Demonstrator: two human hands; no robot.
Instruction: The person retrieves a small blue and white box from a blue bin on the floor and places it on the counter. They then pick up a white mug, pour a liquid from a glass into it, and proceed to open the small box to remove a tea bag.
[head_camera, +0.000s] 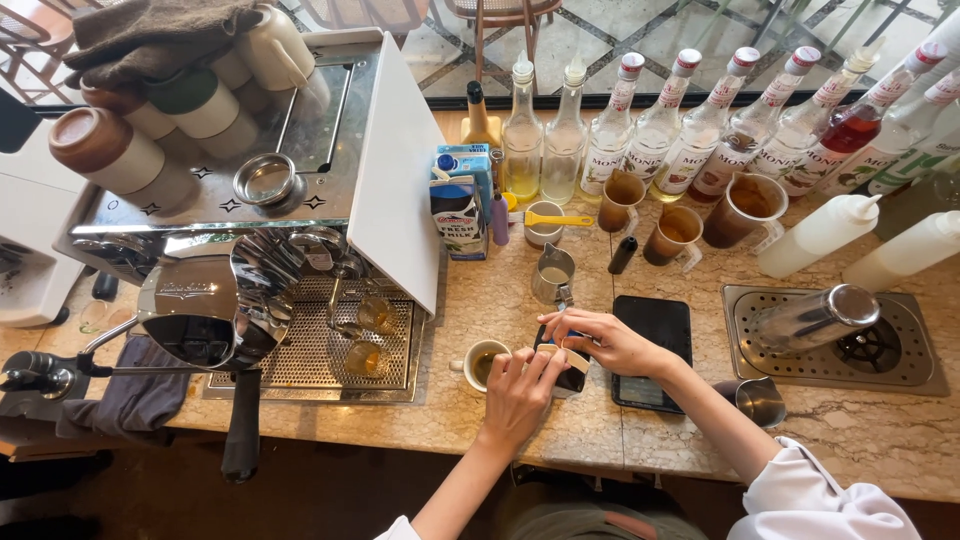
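At counter centre, on speckled beige marble top (560, 440), both hands meet over a small dark jar (572, 378) w/ pale rim. Left hand (518, 395) comes up from 6 o'clock, fingers curled together against jar's near side. Right hand (600, 340) reaches in from 4 o'clock, fingertips pinching at jar top; what's between them is too small to tell. Jar mostly hidden by both hands. White ceramic cup (482, 362) w/ dark liquid sits just at 9 o'clock of jar. Black flat scale (652, 350), matte, lies at 3 o'clock, partly under right forearm. Small steel pitcher (552, 275) stands at 12 o'clock. Chrome espresso machine (250, 250) at 9 o'clock, well apart, cut off at edge.
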